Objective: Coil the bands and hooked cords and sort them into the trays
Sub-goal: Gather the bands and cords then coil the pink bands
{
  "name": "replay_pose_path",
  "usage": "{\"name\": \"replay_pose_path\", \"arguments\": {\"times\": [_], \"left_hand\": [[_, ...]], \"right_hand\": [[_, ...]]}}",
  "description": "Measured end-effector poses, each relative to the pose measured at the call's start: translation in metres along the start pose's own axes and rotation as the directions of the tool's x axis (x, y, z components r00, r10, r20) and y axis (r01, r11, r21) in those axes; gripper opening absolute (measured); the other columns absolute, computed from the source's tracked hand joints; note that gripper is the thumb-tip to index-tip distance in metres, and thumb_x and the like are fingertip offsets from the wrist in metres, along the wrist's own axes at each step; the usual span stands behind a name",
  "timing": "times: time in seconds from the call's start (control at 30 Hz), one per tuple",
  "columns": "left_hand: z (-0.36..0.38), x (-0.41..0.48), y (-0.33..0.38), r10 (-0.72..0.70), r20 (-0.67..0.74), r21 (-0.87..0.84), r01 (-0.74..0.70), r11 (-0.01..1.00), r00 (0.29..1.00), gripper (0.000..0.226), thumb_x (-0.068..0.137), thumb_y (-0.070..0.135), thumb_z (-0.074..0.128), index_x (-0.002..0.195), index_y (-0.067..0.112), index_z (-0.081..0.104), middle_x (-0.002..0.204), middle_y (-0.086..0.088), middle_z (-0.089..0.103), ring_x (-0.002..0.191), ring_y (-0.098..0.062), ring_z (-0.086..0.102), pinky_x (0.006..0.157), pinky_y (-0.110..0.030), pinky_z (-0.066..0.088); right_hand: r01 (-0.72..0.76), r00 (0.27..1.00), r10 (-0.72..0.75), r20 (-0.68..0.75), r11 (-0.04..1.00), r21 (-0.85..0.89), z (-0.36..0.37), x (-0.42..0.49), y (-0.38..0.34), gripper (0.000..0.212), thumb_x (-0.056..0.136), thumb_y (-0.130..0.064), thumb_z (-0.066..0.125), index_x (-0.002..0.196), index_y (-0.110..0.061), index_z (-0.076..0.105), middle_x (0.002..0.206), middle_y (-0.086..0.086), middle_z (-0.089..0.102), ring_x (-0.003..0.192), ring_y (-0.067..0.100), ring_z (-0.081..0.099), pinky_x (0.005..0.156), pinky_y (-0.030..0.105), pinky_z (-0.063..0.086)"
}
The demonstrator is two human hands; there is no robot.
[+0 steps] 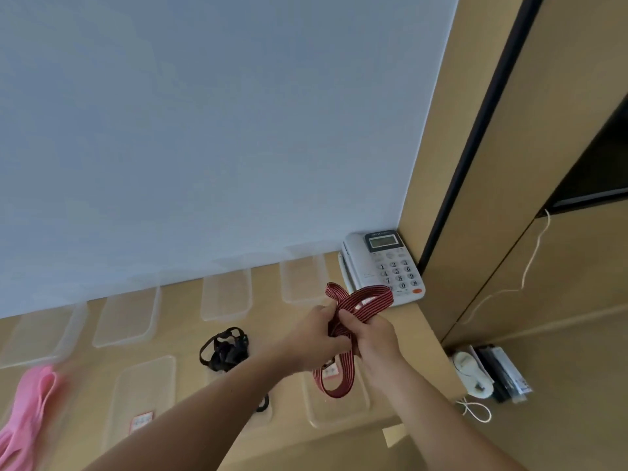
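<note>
My left hand (314, 338) and my right hand (372, 338) both grip a red striped band (365, 300) above the wooden desk. One loop of the band sticks up toward the phone, another hangs down over a clear tray (353, 411) at the front right. A black hooked cord (224, 348) lies bundled in the middle of the desk. A pink band (29, 409) lies at the front left, blurred.
Several clear trays line the back wall, among them one (226, 295) at the centre and one (302, 278) near a white desk phone (387, 265). Another labelled tray (142, 399) sits at the front. Right of the desk, lower down, lie a white device and dark items (489, 372).
</note>
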State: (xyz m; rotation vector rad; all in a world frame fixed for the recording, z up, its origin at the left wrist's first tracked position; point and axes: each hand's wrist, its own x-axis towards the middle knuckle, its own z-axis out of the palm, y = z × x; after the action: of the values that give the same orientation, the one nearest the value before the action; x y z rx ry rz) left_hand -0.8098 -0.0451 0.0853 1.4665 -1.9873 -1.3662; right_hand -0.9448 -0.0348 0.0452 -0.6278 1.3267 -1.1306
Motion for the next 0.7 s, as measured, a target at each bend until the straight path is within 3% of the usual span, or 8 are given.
{"name": "replay_pose_path", "arguments": {"times": [0.03, 0.1, 0.17, 0.23, 0.33, 0.43, 0.53, 0.7], "left_hand": [[0.005, 0.002, 0.001, -0.022, -0.025, -0.151, 0.018, 0.988, 0.999, 0.026, 0.078, 0.016, 0.056, 0.102, 0.025, 0.060, 0.101, -0.017, 0.064, 0.082, -0.018, 0.062, 0.076, -0.042, 0.055], [0.012, 0.007, -0.003, -0.085, -0.036, -0.384, 0.065, 0.921, 0.996, 0.036, 0.084, 0.004, 0.050, 0.111, 0.022, 0.066, 0.103, -0.019, 0.070, 0.084, -0.018, 0.066, 0.080, -0.037, 0.057], [0.017, 0.012, -0.014, -0.158, -0.050, -0.429, 0.121, 0.895, 0.986, 0.041, 0.088, -0.001, 0.047, 0.124, 0.011, 0.064, 0.104, -0.015, 0.070, 0.079, -0.012, 0.067, 0.070, -0.022, 0.053], [0.023, 0.014, -0.022, -0.262, -0.039, -0.415, 0.223, 0.882, 0.964, 0.044, 0.089, 0.002, 0.049, 0.132, 0.008, 0.058, 0.100, -0.007, 0.071, 0.074, -0.010, 0.064, 0.066, -0.019, 0.048], [0.032, 0.013, -0.032, -0.345, 0.033, -0.330, 0.337, 0.882, 0.938, 0.038, 0.090, 0.010, 0.051, 0.125, 0.011, 0.063, 0.098, -0.002, 0.070, 0.077, -0.011, 0.062, 0.068, -0.022, 0.051], [0.038, 0.010, -0.038, -0.415, 0.012, -0.249, 0.405, 0.880, 0.910, 0.050, 0.090, 0.013, 0.052, 0.139, 0.009, 0.051, 0.114, -0.001, 0.065, 0.087, -0.010, 0.064, 0.064, -0.017, 0.050], [0.037, 0.006, -0.045, -0.447, -0.031, -0.180, 0.435, 0.882, 0.894, 0.055, 0.091, 0.016, 0.053, 0.145, 0.011, 0.044, 0.124, 0.000, 0.060, 0.103, -0.015, 0.062, 0.077, -0.021, 0.048], [0.034, 0.003, -0.053, -0.454, -0.145, -0.062, 0.450, 0.891, 0.879, 0.052, 0.093, 0.021, 0.056, 0.144, 0.015, 0.047, 0.132, 0.000, 0.057, 0.117, -0.016, 0.055, 0.096, -0.026, 0.045]], "right_hand": [[0.021, 1.000, -0.021, -0.007, 0.999, -0.029, -0.006, 0.005, -0.003, 0.008, 0.087, -0.011, 0.070, 0.090, -0.005, 0.075, 0.089, 0.017, 0.076, 0.080, 0.031, 0.074, 0.068, 0.038, 0.059], [0.077, 0.996, -0.081, -0.036, 0.990, -0.120, -0.013, 0.016, -0.009, 0.006, 0.088, -0.011, 0.069, 0.086, -0.010, 0.074, 0.083, 0.009, 0.076, 0.077, 0.024, 0.074, 0.068, 0.036, 0.060], [0.143, 0.984, -0.167, -0.066, 0.950, -0.276, -0.017, 0.028, -0.013, 0.009, 0.087, -0.015, 0.067, 0.080, -0.013, 0.072, 0.077, 0.004, 0.075, 0.074, 0.021, 0.072, 0.070, 0.038, 0.058], [0.150, 0.979, -0.195, -0.068, 0.898, -0.415, -0.019, 0.042, -0.011, 0.012, 0.085, -0.020, 0.065, 0.076, -0.012, 0.068, 0.073, 0.004, 0.072, 0.072, 0.021, 0.069, 0.070, 0.039, 0.056], [0.056, 0.995, -0.096, -0.039, 0.819, -0.571, -0.021, 0.063, -0.001, 0.018, 0.083, -0.024, 0.064, 0.075, -0.008, 0.068, 0.072, 0.006, 0.071, 0.071, 0.025, 0.068, 0.069, 0.040, 0.055], [0.042, 0.999, -0.023, 0.038, 0.748, -0.663, -0.024, 0.081, 0.017, 0.010, 0.082, -0.018, 0.065, 0.078, -0.010, 0.069, 0.076, 0.006, 0.072, 0.075, 0.024, 0.068, 0.070, 0.037, 0.053], [0.080, 0.995, -0.021, 0.093, 0.708, -0.702, -0.030, 0.092, 0.031, 0.002, 0.085, -0.019, 0.068, 0.087, -0.018, 0.069, 0.080, -0.003, 0.069, 0.084, 0.022, 0.068, 0.069, 0.030, 0.048], [0.128, 0.991, -0.052, 0.122, 0.607, -0.784, -0.032, 0.096, 0.038, 0.019, 0.084, -0.035, 0.073, 0.094, -0.019, 0.069, 0.086, -0.003, 0.072, 0.085, 0.022, 0.066, 0.074, 0.032, 0.050]]}}
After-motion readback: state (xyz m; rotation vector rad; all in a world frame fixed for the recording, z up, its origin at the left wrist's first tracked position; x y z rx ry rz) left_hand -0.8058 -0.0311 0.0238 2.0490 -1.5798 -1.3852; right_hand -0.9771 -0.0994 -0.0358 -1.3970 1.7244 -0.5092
